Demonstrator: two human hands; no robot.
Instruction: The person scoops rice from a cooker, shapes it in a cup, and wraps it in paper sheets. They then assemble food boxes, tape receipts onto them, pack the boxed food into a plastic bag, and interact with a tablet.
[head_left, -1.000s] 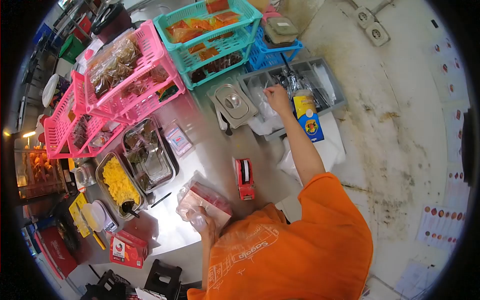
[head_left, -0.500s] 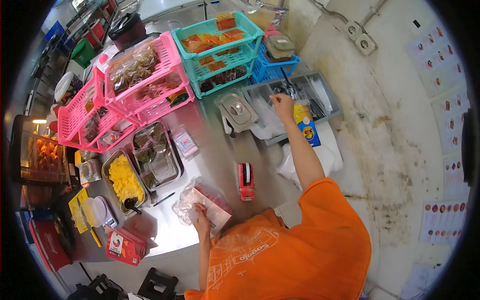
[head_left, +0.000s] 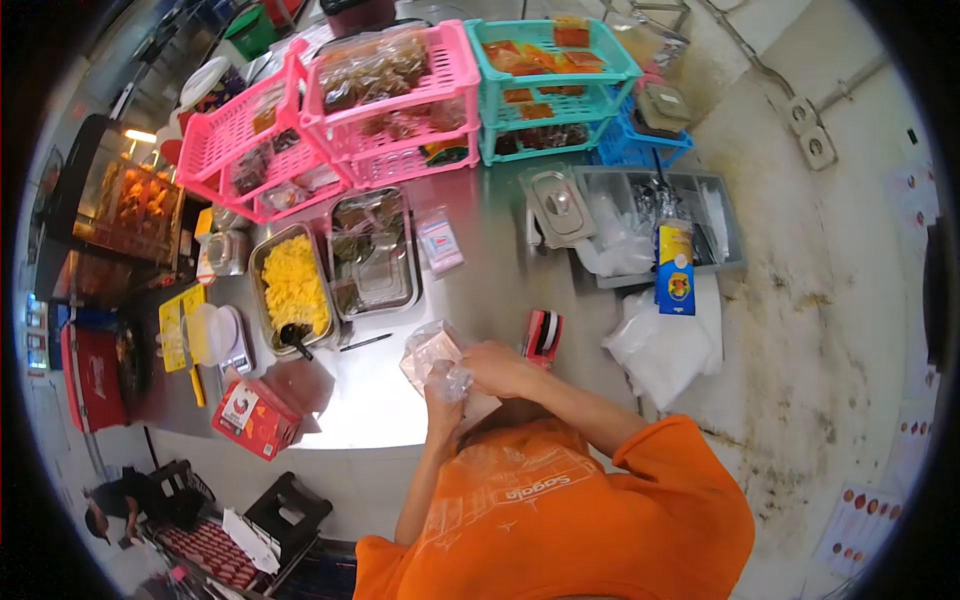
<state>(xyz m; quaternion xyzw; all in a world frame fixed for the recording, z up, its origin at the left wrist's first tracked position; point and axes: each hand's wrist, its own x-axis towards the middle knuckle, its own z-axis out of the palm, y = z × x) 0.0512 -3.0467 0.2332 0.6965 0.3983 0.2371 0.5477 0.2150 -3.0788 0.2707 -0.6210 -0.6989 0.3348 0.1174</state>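
A clear plastic bag (head_left: 420, 372) with a pale pink box (head_left: 436, 350) inside it is held at the front edge of the steel table. My left hand (head_left: 445, 405) is wrapped round the gathered plastic. Up against the bag's right side is my right hand (head_left: 497, 368), its fingers drawn together; what lies between them is hidden. Just right of this hand stands a red tape dispenser (head_left: 543, 335). To the left, a black pen (head_left: 366, 342) lies on the table.
A steel pan of yellow food (head_left: 295, 285) and a pan with dark packets (head_left: 372, 250) stand left. Pink baskets (head_left: 390, 95) and teal baskets (head_left: 560, 75) line the back. A grey divided tray (head_left: 720, 255) is at right. A red box (head_left: 255, 415) sits front left.
My right hand has come back from the grey tray to the bag. My left hand still grips the bag, which is now turned more upright. The camera view has shifted.
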